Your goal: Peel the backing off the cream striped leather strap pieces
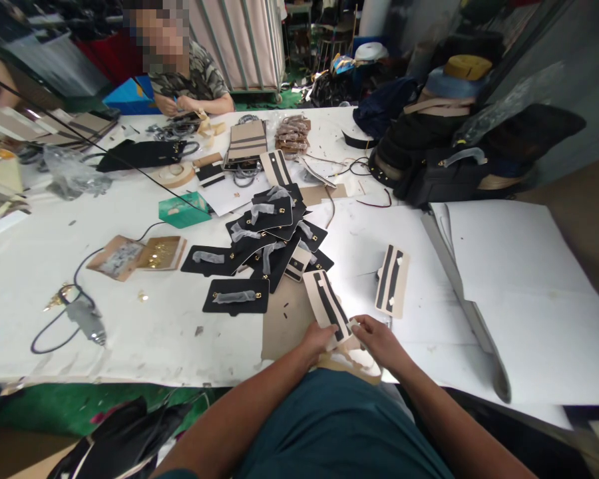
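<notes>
Both my hands hold a beige flap piece with black stripes (326,304) at the near edge of the white table (504,266). My left hand (318,339) pinches its lower left corner. My right hand (379,340) grips its lower right edge with fingers closed. The piece tilts up over a brown cardboard sheet (284,322). A second striped beige piece (392,279) lies flat just right of it. A pile of black flaps with metal clasps (269,243) spreads beyond my hands.
A person sits at the far side (192,83), working with both hands. A cabled hand tool (87,319) lies at the left, a green box (184,209) mid-table, open packets of gold hardware (140,255), black bags (449,166) at the right, a long metal ruler (464,299).
</notes>
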{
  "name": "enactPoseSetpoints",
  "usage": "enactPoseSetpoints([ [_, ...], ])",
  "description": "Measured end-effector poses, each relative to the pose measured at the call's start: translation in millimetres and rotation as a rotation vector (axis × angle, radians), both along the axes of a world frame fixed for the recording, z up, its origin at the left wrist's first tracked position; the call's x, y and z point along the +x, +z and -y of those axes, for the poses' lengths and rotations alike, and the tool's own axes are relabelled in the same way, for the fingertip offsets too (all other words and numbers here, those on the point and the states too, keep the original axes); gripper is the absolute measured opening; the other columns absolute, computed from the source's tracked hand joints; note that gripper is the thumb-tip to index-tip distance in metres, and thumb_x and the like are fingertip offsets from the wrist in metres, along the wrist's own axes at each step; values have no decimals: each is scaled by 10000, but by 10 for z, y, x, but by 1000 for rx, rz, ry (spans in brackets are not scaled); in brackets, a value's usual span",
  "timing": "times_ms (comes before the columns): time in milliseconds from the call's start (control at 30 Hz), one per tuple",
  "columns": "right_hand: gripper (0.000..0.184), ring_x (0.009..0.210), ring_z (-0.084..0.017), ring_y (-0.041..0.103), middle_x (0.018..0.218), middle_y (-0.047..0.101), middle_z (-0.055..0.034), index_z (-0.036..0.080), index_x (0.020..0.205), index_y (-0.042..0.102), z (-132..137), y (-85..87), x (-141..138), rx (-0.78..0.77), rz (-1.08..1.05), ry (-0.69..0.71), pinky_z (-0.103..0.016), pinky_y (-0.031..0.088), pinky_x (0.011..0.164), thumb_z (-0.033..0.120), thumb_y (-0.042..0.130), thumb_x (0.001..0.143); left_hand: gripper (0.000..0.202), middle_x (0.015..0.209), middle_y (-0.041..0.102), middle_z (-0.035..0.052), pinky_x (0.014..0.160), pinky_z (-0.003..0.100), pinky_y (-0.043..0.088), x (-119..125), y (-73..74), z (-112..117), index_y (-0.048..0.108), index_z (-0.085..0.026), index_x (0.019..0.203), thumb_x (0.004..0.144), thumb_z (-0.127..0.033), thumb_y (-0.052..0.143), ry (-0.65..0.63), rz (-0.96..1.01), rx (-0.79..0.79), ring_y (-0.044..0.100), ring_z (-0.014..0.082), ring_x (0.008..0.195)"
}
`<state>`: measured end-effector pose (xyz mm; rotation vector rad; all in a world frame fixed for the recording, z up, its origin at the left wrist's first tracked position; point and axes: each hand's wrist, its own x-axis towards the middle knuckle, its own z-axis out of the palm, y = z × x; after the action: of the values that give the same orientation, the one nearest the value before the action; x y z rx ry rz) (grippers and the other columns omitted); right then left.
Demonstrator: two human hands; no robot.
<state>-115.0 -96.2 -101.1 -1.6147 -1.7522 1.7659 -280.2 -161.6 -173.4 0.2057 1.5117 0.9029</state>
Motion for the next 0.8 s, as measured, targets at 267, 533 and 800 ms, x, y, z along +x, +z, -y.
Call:
enactPoseSetpoints([
  [267,223,563,-137,533,637,581,52,214,899,614,69,-92,-115,30,-11,6,-247,394,537,434,617,860,347,920,790,108,799,332,555,-111,390,1,771,-117,935,822,-440,715,-73,-35,126,720,253,853],
  [533,258,547,-137,552,601,581,56,220,818,577,7,44,-190,108,45,-21,-238,391,534,466,643,861,380,1005,792,130,840,347,550,-71,681,-93,774,-94,1018,818,-409,701,-113,-103,292,725,282,939],
  [800,315,526,-147,620,586,641,34,219,779,590,-32,81,-197,122,121,-27,-229,387,493,519,650,853,200,812,788,88,651,268,539,87,793,-212,783,-92,859,708,-216,741,41,-285,245,717,223,741],
])
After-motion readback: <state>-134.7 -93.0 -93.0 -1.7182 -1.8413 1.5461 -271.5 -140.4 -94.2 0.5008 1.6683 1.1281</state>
